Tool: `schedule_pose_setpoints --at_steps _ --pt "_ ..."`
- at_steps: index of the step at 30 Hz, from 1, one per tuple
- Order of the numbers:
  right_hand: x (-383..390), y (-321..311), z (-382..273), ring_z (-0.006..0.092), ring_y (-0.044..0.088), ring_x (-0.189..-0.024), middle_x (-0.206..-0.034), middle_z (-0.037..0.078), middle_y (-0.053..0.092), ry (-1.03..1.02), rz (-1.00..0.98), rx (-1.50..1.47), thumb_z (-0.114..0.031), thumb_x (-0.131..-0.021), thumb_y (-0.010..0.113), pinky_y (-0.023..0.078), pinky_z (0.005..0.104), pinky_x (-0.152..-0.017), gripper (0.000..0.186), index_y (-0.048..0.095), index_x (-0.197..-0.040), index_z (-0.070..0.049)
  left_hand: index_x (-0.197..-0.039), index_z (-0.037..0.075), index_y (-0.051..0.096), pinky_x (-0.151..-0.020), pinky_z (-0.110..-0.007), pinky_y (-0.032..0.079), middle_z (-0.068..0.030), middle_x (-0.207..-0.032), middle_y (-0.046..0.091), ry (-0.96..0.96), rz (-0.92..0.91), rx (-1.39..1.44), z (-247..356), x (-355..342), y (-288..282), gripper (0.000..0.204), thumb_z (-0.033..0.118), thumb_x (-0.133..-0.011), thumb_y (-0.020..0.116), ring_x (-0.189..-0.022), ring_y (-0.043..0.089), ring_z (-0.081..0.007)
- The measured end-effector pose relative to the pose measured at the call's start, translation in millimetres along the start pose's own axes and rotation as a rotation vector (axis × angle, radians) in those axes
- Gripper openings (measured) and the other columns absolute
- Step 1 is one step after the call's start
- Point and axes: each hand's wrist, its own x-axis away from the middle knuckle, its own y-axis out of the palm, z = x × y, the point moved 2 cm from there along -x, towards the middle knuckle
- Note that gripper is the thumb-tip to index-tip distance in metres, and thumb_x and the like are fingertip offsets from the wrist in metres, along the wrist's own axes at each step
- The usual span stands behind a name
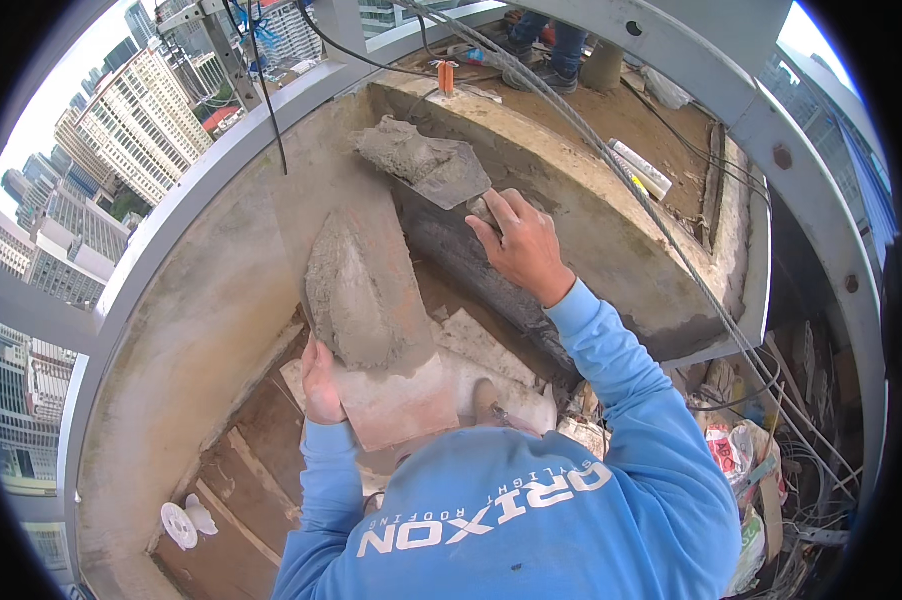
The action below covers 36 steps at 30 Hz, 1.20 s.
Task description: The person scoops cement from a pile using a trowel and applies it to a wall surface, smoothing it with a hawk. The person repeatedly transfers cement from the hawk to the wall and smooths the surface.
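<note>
Outdoors, high up: grey steel frame [221,150], city towers behind, curved concrete ledge [611,230] with rough, patchy face. Steel cable [611,160] runs diagonally across it. Left hand [321,385] grips the lower edge of a flat reddish board [391,400], held tilted, long axis running up-left to lower-right; a wet grey mortar heap [356,295] sits on its upper half. Right hand [519,245] is closed round the handle of a trowel [441,170], blade loaded with lumpy mortar, tip pointing up-left, against the ledge wall. White plastic disc [179,525] lies lower left; rubble and bags at right.
</note>
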Motion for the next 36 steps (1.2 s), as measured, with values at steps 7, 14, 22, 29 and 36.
schedule_pose_setpoints --at_steps 7,14,22,29,36 --pt "105 34 53 0.0366 0.063 -0.079 -0.094 0.014 0.058 0.287 -0.074 0.006 -0.026 -0.092 0.067 0.052 0.0463 -0.065 0.031 0.057 -0.108 -0.002 -0.146 -0.001 0.041 -0.107 -0.038 0.04 -0.0116 -0.144 0.049 -0.027 0.266 -0.134 13 23 -59 0.048 0.029 -0.109 0.039 -0.128 0.051 -0.0237" --pt "206 58 127 0.0367 0.065 -0.082 -0.098 0.014 0.058 0.498 -0.169 0.215 -0.029 -0.093 0.065 0.053 0.0461 -0.066 0.031 0.058 -0.109 -0.004 -0.147 0.0 0.039 -0.104 -0.038 0.044 -0.0117 -0.145 0.047 0.11 0.541 -0.187 51 41 -85 0.05 0.033 -0.109 0.038 -0.127 0.051 -0.0244" --pt "226 101 246 0.0391 0.065 -0.084 -0.1 0.015 0.059 0.571 -0.28 0.298 -0.034 -0.096 0.061 0.052 0.0489 -0.068 0.035 0.058 -0.113 -0.004 -0.147 0.002 0.04 -0.104 -0.04 0.045 -0.0136 -0.145 0.048 0.257 0.959 -0.356 51 73 -63 0.051 0.033 -0.107 0.039 -0.125 0.053 -0.0285" --pt "163 173 334 0.0456 0.064 -0.093 -0.102 0.025 0.065 0.777 -0.449 0.188 -0.034 -0.096 0.06 0.051 0.0529 -0.078 0.038 0.061 -0.109 0.001 -0.143 -0.002 0.044 -0.104 -0.039 0.044 -0.0122 -0.138 0.054 0.376 1.08 -0.371 23 94 -14 0.049 0.027 -0.104 0.043 -0.122 0.055 -0.0269" --pt "103 216 372 0.0501 0.062 -0.096 -0.098 0.033 0.066 0.931 -0.421 -0.133 -0.034 -0.091 0.063 0.049 0.0527 -0.084 0.042 0.066 -0.096 0.007 -0.151 0.0 0.034 -0.112 -0.044 0.038 -0.0161 -0.153 0.04 0.244 1.089 -0.269 10 89 3 0.058 0.036 -0.106 0.039 -0.135 0.045 -0.0314"
